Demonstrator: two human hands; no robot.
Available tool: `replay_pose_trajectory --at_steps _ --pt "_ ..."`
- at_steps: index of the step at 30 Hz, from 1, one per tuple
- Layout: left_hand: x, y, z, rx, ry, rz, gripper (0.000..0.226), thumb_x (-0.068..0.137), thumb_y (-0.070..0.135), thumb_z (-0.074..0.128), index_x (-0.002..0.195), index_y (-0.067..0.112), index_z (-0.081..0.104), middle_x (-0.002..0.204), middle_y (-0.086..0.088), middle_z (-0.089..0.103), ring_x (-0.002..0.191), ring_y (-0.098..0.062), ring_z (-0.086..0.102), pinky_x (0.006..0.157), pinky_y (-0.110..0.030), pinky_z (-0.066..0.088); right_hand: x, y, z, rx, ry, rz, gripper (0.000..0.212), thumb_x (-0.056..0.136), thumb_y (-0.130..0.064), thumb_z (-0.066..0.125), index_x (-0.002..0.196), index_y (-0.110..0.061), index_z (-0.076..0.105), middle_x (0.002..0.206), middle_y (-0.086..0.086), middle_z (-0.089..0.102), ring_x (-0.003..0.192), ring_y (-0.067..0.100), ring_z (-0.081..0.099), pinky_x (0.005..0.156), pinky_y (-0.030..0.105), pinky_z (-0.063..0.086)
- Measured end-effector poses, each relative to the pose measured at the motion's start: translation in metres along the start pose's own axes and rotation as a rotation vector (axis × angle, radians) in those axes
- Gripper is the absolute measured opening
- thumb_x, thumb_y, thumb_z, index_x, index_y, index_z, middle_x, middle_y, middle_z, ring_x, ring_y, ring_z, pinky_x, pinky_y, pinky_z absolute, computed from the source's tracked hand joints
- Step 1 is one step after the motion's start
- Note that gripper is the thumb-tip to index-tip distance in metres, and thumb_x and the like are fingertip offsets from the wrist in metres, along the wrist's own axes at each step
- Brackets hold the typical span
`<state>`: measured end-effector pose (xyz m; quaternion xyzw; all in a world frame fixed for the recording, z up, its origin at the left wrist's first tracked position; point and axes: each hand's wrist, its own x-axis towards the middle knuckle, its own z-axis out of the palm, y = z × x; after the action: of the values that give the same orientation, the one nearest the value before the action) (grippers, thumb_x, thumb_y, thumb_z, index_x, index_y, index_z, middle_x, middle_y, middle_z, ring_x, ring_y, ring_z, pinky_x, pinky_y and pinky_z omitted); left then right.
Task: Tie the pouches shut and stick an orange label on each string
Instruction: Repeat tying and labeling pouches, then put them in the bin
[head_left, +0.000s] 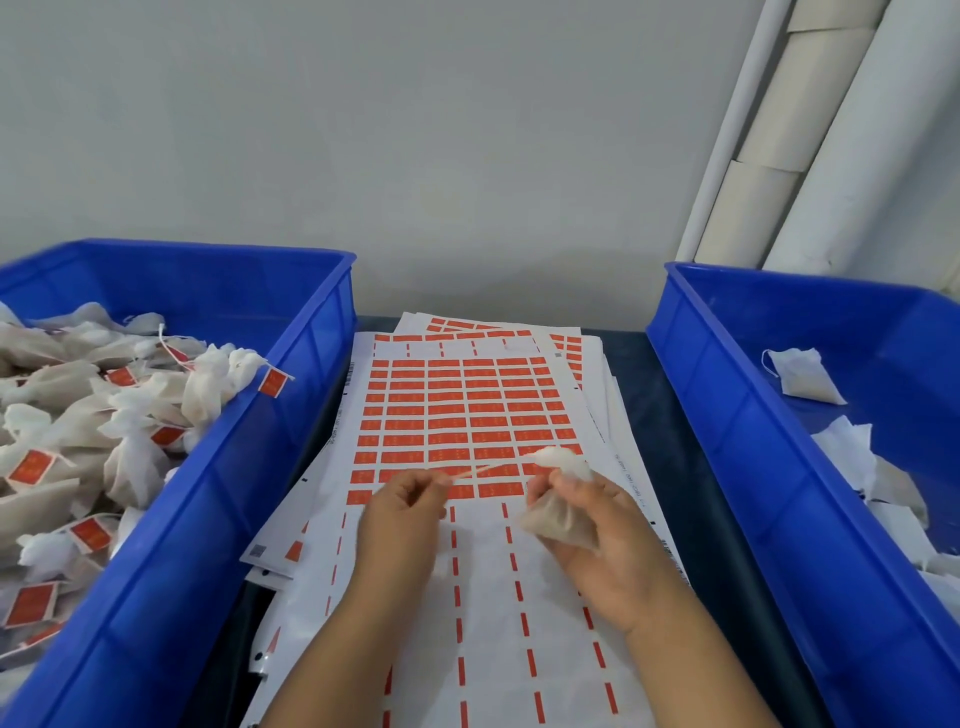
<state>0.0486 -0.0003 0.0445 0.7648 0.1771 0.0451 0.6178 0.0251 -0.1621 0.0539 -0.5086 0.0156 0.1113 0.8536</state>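
My right hand grips a small white mesh pouch by its gathered neck, above the label sheets. The pouch's string runs taut to the left, where my left hand pinches its end between thumb and fingers. Under both hands lies a stack of white sheets with rows of orange labels; the near part of the top sheet shows only orange strips where labels were peeled off.
A blue bin on the left holds many tied pouches with orange labels. A blue bin on the right holds several untied white pouches. White pipes run up the wall at the back right.
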Motion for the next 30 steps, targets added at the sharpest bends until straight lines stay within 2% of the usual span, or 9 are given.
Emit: replay_pose_trajectory --at_steps 3,7,11,13,17,20,23,27,30 --pt "-0.01 -0.001 0.005 0.207 -0.158 0.167 0.014 0.09 0.027 0.059 0.076 0.029 0.06 0.079 0.018 0.058 0.073 -0.006 0.057 0.046 -0.003 0.036 0.002 -0.001 0.0 -0.063 0.183 -0.037 0.025 0.078 -0.036 0.067 0.098 -0.023 0.075 0.112 0.001 0.071 0.105 0.024 0.067 0.09 0.046 0.054" --pt "-0.017 -0.001 0.004 0.223 -0.32 0.403 0.019 0.088 0.021 0.061 0.072 0.031 0.058 0.087 0.017 0.057 0.083 0.003 0.053 0.062 -0.003 0.043 0.006 0.007 0.002 -0.416 0.381 -0.091 0.012 0.089 -0.03 0.064 0.089 -0.031 0.076 0.1 -0.006 0.071 0.099 0.019 0.065 0.086 0.039 0.056" --pt "-0.02 -0.001 0.002 0.219 -0.374 0.524 0.018 0.09 0.025 0.058 0.076 0.037 0.058 0.095 0.025 0.05 0.093 0.012 0.045 0.074 -0.003 0.042 0.004 0.013 0.009 -0.734 0.289 -0.115 0.011 0.087 -0.044 0.062 0.084 -0.038 0.07 0.085 -0.022 0.067 0.085 0.005 0.063 0.066 0.01 0.047" --pt "-0.019 -0.001 0.002 0.21 -0.34 0.543 0.016 0.09 0.027 0.057 0.08 0.038 0.057 0.097 0.028 0.047 0.096 0.014 0.043 0.075 -0.001 0.041 0.003 0.015 0.01 -0.884 0.201 -0.12 0.01 0.086 -0.049 0.06 0.084 -0.04 0.064 0.081 -0.029 0.064 0.081 -0.001 0.061 0.06 0.005 0.042" --pt "-0.013 -0.002 0.003 0.131 -0.236 0.501 0.018 0.091 0.022 0.055 0.082 0.038 0.055 0.095 0.025 0.05 0.091 0.017 0.047 0.066 0.003 0.038 0.003 0.019 0.011 -0.99 0.05 -0.097 0.007 0.089 -0.039 0.063 0.09 -0.043 0.058 0.091 -0.023 0.061 0.087 0.005 0.059 0.064 0.007 0.044" --pt "-0.011 -0.004 0.004 0.08 -0.253 0.357 0.013 0.092 0.025 0.053 0.085 0.035 0.057 0.086 0.022 0.059 0.08 0.01 0.056 0.058 0.001 0.04 0.004 0.018 0.011 -1.023 -0.005 -0.12 0.011 0.086 -0.037 0.068 0.086 -0.042 0.057 0.086 -0.02 0.059 0.083 0.007 0.059 0.059 0.006 0.044" --pt "-0.012 -0.003 0.005 0.04 -0.273 0.284 0.013 0.092 0.025 0.053 0.083 0.032 0.059 0.072 0.021 0.062 0.072 0.014 0.056 0.051 0.0 0.04 0.003 0.019 0.01 -0.986 -0.004 -0.131 0.01 0.085 -0.04 0.068 0.086 -0.04 0.058 0.086 -0.019 0.061 0.084 0.008 0.06 0.06 0.005 0.045" --pt "-0.011 -0.001 0.003 -0.033 -0.257 0.202 0.012 0.091 0.026 0.055 0.081 0.029 0.063 0.07 0.022 0.064 0.068 0.007 0.059 0.049 -0.004 0.042 0.003 0.024 0.011 -0.952 0.041 -0.164 0.009 0.087 -0.042 0.065 0.088 -0.043 0.056 0.087 -0.029 0.059 0.088 0.0 0.059 0.061 0.002 0.044" --pt "-0.012 -0.001 0.003 -0.075 -0.307 0.13 0.013 0.09 0.028 0.057 0.081 0.028 0.066 0.069 0.016 0.067 0.063 0.002 0.062 0.05 -0.006 0.043 0.003 0.026 0.011 -0.936 0.083 -0.238 0.014 0.087 -0.03 0.064 0.083 -0.04 0.055 0.079 -0.034 0.057 0.087 -0.013 0.054 0.058 0.001 0.043"
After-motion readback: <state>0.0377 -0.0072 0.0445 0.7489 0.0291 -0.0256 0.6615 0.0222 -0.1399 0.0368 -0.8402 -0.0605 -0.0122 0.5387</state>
